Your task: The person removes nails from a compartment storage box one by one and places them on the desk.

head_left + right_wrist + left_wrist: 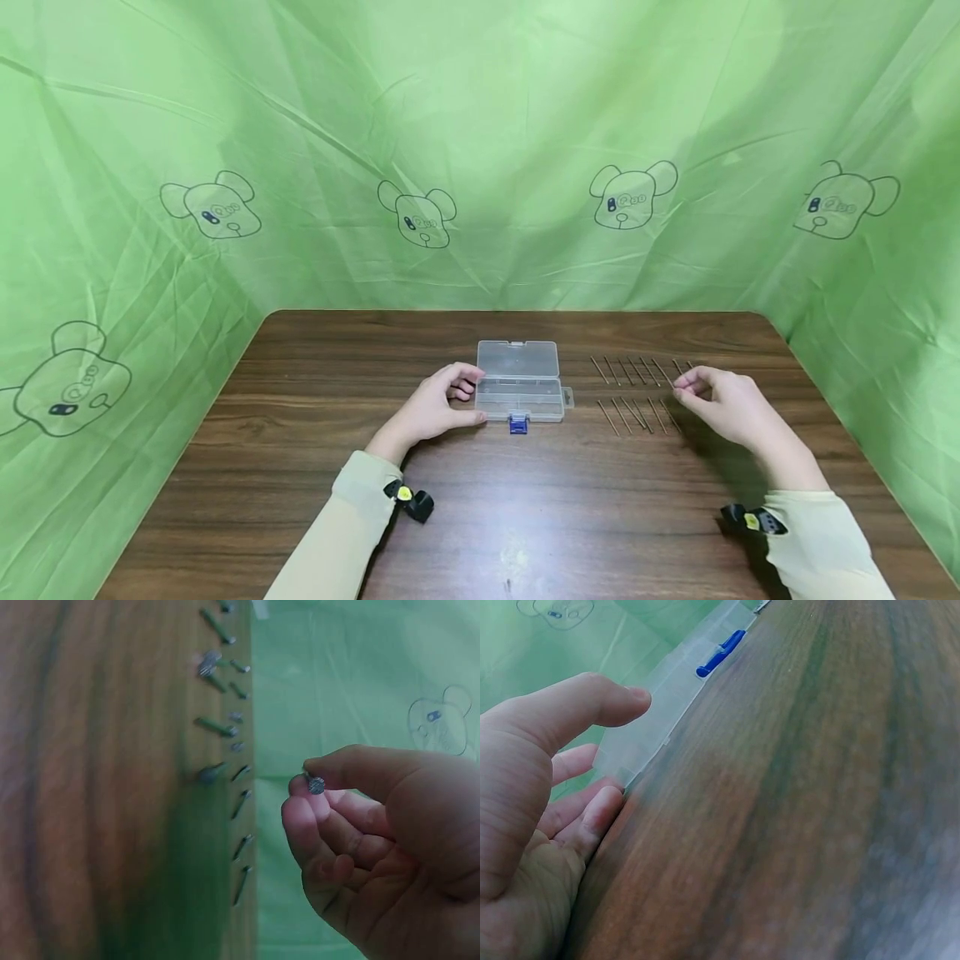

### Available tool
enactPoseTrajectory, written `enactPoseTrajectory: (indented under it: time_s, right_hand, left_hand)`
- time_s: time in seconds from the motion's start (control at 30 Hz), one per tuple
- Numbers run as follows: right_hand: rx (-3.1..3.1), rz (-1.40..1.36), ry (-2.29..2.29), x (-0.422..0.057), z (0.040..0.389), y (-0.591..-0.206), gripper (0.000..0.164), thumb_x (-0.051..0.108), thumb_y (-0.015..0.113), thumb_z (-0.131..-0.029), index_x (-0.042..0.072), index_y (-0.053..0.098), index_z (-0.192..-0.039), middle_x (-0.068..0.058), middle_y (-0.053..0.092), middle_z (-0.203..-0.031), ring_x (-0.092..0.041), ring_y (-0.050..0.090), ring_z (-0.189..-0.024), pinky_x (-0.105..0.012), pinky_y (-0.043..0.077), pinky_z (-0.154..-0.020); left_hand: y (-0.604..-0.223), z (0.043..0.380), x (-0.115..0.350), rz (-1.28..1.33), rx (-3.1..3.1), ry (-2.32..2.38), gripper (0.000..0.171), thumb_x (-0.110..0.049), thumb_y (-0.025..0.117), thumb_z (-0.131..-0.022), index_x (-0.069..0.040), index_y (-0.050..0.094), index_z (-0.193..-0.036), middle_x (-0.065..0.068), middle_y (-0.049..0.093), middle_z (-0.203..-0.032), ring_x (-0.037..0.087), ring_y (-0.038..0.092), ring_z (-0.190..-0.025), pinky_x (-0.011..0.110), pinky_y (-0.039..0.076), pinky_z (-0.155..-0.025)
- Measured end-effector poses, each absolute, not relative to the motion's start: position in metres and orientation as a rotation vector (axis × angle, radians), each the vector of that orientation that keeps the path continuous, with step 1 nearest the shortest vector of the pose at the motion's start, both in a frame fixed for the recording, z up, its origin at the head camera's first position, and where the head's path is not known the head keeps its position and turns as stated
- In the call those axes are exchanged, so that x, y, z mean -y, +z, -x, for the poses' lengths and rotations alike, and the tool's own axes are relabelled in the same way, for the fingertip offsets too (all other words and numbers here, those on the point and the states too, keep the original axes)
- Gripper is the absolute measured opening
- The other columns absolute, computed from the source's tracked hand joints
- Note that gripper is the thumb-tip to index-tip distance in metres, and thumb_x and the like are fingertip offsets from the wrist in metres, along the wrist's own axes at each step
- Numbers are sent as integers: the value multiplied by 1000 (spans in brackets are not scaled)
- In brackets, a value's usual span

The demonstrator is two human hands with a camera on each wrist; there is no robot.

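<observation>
A clear plastic compartment box (519, 398) lies on the table with its lid (517, 359) folded back and a blue latch (518, 424) at the front. My left hand (435, 406) holds the box's left end, thumb by the front corner and fingers by the back. The same hand (547, 772) shows its fingertips against the box's edge (656, 724) in the left wrist view. My right hand (723, 404) is over the right end of the nail rows. In the right wrist view its thumb and fingers pinch a nail (316, 784), head toward the camera.
Several nails lie slanted in two rows right of the box, a back row (631, 372) and a front row (638, 415). A hanging tab (567, 397) sticks out from the box's right end. Green cloth (510, 250) surrounds the wooden table (300, 433).
</observation>
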State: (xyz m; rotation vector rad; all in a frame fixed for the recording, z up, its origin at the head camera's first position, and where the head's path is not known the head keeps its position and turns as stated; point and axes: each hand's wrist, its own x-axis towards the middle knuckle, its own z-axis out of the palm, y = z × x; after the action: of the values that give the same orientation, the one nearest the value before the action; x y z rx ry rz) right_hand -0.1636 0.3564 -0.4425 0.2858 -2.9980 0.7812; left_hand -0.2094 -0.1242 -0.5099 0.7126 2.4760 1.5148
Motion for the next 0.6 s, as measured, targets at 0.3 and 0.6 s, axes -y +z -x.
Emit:
enactPoseTrajectory:
  time_s: [0.3, 0.6]
  right_hand:
    - [3036, -278, 787, -369, 162, -457, 14, 18, 74, -101, 7, 76, -109, 1, 74, -93, -8, 60, -73, -35, 51, -68]
    - [3084, -275, 805, -376, 162, -464, 15, 15, 76, -97, 6, 75, -109, 2, 73, -91, -8, 56, -70, -32, 48, -66]
  left_hand:
    - [-509, 208, 124, -709, -2467, 1515, 65, -15, 97, -84, -7, 66, -141, 8, 70, -122, 24, 66, -110, 38, 59, -99]
    - [-512, 210, 124, -708, -2481, 1493, 66, -15, 96, -85, -6, 65, -142, 9, 70, -125, 23, 66, -111, 38, 59, -100]
